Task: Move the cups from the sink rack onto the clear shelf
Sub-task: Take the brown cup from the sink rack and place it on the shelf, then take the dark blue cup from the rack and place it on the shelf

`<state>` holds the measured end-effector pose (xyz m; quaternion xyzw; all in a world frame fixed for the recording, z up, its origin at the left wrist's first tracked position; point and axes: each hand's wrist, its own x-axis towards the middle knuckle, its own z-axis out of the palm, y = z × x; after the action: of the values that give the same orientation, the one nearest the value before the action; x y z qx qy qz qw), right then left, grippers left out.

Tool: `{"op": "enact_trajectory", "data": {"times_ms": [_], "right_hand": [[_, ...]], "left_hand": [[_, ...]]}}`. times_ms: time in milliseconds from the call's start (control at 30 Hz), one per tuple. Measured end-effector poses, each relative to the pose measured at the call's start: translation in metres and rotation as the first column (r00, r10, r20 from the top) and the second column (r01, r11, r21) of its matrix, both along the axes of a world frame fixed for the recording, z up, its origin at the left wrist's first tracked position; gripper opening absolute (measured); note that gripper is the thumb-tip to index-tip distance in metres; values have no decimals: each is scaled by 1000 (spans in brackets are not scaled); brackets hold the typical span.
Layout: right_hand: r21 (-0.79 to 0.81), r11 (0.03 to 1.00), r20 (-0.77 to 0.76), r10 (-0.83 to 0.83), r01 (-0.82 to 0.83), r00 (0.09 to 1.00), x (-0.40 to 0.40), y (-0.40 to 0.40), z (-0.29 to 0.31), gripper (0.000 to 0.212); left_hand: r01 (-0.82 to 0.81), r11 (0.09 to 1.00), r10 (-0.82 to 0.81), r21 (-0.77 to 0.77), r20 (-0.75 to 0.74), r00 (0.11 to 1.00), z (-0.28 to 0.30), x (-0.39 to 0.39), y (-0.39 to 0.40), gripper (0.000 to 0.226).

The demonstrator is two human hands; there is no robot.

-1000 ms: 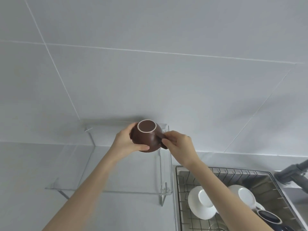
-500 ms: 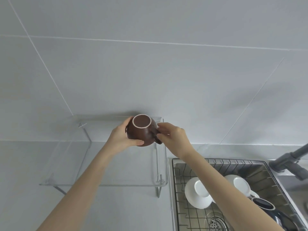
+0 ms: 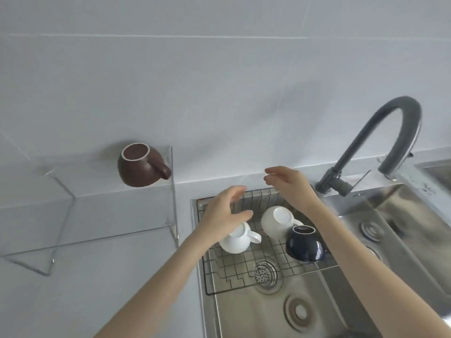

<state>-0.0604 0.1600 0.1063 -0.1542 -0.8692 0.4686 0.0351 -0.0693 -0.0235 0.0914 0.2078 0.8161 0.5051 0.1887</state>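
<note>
A brown cup stands upside down at the back right corner of the clear shelf. In the wire sink rack lie three upside-down cups: a white cup with a handle, a second white cup and a dark blue cup. My left hand hovers open just above the handled white cup, partly hiding it. My right hand is open above the back edge of the rack, holding nothing.
A steel sink with a drain strainer lies under the rack. A dark curved faucet rises at the right, close to my right arm. A grey tiled wall is behind, and a grey counter lies under the shelf.
Both hands let go of the brown cup, which now rests on the shelf. They moved right and down over the sink rack. My view swung right toward the sink.
</note>
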Motion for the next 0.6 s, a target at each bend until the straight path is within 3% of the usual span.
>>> {"op": "enact_trajectory", "data": {"times_ms": [100, 200, 300, 433, 600], "right_hand": [[59, 992, 55, -111, 107, 992, 34, 44, -24, 27], [79, 978, 129, -202, 193, 971, 63, 77, -48, 27], [131, 965, 218, -252, 227, 943, 84, 100, -75, 32], [181, 971, 362, -215, 158, 907, 99, 115, -106, 38], [263, 962, 409, -185, 79, 894, 103, 122, -123, 28]], "left_hand": [[59, 998, -56, -2, 278, 959, -36, 17, 43, 58], [96, 993, -60, -64, 429, 901, -74, 28, 76, 66], [120, 986, -49, -114, 493, 869, -102, 34, 103, 77], [144, 984, -68, -107, 524, 849, -128, 38, 131, 68], [43, 993, 19, -108, 513, 858, -151, 45, 157, 81]]}}
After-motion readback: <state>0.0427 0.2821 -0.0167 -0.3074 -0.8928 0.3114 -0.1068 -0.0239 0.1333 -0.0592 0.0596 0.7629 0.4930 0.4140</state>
